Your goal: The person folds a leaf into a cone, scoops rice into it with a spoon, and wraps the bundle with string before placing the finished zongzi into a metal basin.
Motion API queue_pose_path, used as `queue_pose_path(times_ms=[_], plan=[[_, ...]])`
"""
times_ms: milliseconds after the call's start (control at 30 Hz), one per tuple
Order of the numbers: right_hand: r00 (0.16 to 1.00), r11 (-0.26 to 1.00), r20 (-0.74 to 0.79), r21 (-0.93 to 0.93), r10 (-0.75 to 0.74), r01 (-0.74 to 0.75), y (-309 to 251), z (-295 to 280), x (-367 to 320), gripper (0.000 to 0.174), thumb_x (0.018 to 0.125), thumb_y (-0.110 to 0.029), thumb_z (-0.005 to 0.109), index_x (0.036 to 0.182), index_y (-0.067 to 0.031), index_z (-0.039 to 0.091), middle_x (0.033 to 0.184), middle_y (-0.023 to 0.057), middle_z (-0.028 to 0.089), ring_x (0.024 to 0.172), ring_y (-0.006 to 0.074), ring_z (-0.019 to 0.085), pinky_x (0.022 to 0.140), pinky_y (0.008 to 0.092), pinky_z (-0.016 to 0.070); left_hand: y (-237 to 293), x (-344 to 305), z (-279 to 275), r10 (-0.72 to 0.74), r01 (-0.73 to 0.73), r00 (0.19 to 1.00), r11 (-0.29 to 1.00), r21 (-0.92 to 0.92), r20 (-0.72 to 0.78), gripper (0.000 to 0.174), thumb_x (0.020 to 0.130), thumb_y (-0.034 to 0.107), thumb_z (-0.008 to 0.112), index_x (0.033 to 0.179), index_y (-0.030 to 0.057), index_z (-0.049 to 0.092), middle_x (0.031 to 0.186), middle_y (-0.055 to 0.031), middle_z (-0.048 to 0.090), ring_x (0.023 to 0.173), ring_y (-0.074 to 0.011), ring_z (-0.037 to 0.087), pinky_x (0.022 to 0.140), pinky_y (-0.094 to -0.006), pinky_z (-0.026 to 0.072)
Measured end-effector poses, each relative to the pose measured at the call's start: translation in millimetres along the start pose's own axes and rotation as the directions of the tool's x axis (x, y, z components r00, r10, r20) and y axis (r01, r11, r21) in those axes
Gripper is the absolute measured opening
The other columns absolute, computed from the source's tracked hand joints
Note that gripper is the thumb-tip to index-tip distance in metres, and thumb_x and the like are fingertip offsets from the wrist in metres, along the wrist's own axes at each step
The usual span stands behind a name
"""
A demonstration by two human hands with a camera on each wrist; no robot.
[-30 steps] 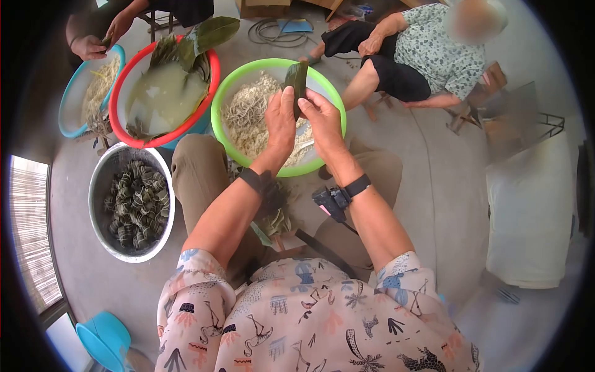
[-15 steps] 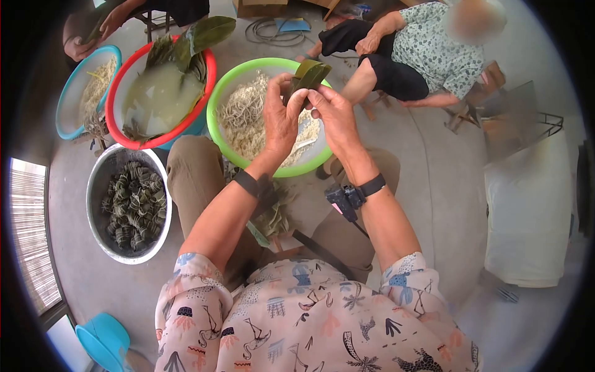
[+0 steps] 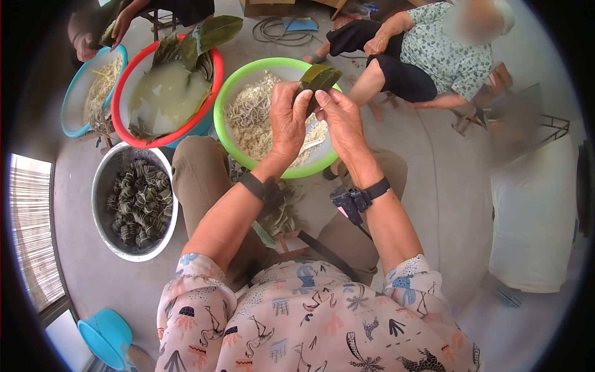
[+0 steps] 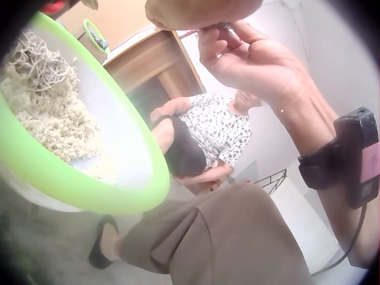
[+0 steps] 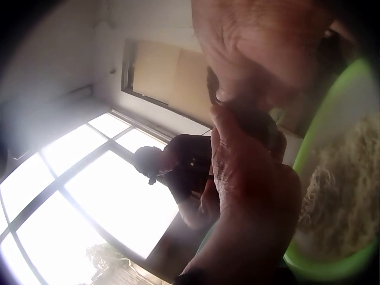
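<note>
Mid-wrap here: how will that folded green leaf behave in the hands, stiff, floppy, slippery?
The leaf is probably pliable: it is folded where the left hand and right hand pinch it. Likely damp and slick, as similar leaves soak in the red basin. Probably light: fingertips alone carry it.

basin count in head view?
4: green basin at centre, red basin left of it, teal basin far left, metal basin lower left. Blue item at bottom-left edge may be a fifth; cannot tell.
</note>
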State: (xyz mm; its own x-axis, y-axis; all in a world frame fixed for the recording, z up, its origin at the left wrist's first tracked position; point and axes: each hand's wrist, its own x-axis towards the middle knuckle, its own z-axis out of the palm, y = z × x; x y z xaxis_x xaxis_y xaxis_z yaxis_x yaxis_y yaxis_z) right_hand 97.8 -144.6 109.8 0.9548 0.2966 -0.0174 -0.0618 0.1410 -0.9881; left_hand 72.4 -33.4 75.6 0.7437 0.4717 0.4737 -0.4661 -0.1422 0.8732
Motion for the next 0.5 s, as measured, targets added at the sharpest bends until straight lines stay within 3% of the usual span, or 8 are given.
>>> queue_pose_path(times_ms=[100,167,267,333,367,500], plan=[[1.000,0.996,-0.010,0.088,-0.013,0.014,3,-2,0,0.024,0.092,-0.016,0.062,0.110,-0.0003,0.064,0.097,0.0004,0.064,0.088,0.0087,0.057,0.077,0.0242,0.0458,-7,-2,2,-0.066,0.066,0.998,0.998,-0.015,0.018,0.014,0.089,0.012,0.059,0.094,-0.0008,0.055,0.092,-0.0113,0.050,0.086,-0.0259,0.051,0.078,-0.0350,0.0437],[0.999,0.992,-0.026,0.126,0.019,-0.016,8,-4,-2,0.022,0.091,-0.016,0.063,0.108,-0.0008,0.063,0.099,0.0029,0.065,0.092,0.0119,0.061,0.082,0.0279,0.0500,-26,-5,-1,0.026,-0.032,0.994,0.998,0.057,0.111,0.012,0.086,0.011,0.058,0.093,0.0004,0.056,0.092,-0.0120,0.050,0.087,-0.0276,0.051,0.078,-0.0360,0.0431],[1.000,0.991,-0.001,0.133,0.010,-0.010,16,-11,-1,0.014,0.092,-0.012,0.061,0.103,-0.0040,0.060,0.101,0.0050,0.064,0.093,0.0140,0.062,0.082,0.0293,0.0519,-27,-12,2,0.004,-0.003,0.999,1.000,-0.019,0.046,0.013,0.091,0.015,0.053,0.091,0.0024,0.058,0.095,-0.0135,0.049,0.093,-0.0307,0.050,0.083,-0.0406,0.0414],[0.999,0.991,-0.003,0.131,0.042,-0.041,24,-16,3,0.016,0.091,-0.013,0.062,0.105,-0.0062,0.060,0.100,0.0020,0.062,0.091,0.0115,0.060,0.076,0.0264,0.0491,-26,-12,3,-0.059,0.061,0.997,0.997,-0.045,0.042,0.014,0.090,0.014,0.055,0.094,0.0009,0.056,0.093,-0.0145,0.049,0.089,-0.0304,0.050,0.080,-0.0394,0.0424],[0.998,0.988,-0.013,0.147,0.053,-0.051,18,-6,0,0.018,0.092,-0.017,0.061,0.108,-0.0082,0.061,0.097,-0.0019,0.061,0.084,0.0072,0.056,0.069,0.0225,0.0432,-30,-11,3,-0.014,0.014,1.000,0.999,0.046,-0.001,0.015,0.091,0.015,0.054,0.093,-0.0002,0.055,0.092,-0.0140,0.048,0.086,-0.0295,0.050,0.077,-0.0386,0.0426],[0.997,0.990,0.072,0.135,0.030,-0.040,19,1,-8,0.022,0.095,-0.023,0.058,0.113,-0.0110,0.059,0.091,-0.0069,0.057,0.072,0.0025,0.044,0.061,0.0205,0.0327,-3,-14,-12,-0.008,0.008,1.000,1.000,0.004,0.003,0.020,0.094,0.018,0.052,0.096,-0.0017,0.054,0.091,-0.0138,0.047,0.085,-0.0287,0.050,0.077,-0.0367,0.0423]])
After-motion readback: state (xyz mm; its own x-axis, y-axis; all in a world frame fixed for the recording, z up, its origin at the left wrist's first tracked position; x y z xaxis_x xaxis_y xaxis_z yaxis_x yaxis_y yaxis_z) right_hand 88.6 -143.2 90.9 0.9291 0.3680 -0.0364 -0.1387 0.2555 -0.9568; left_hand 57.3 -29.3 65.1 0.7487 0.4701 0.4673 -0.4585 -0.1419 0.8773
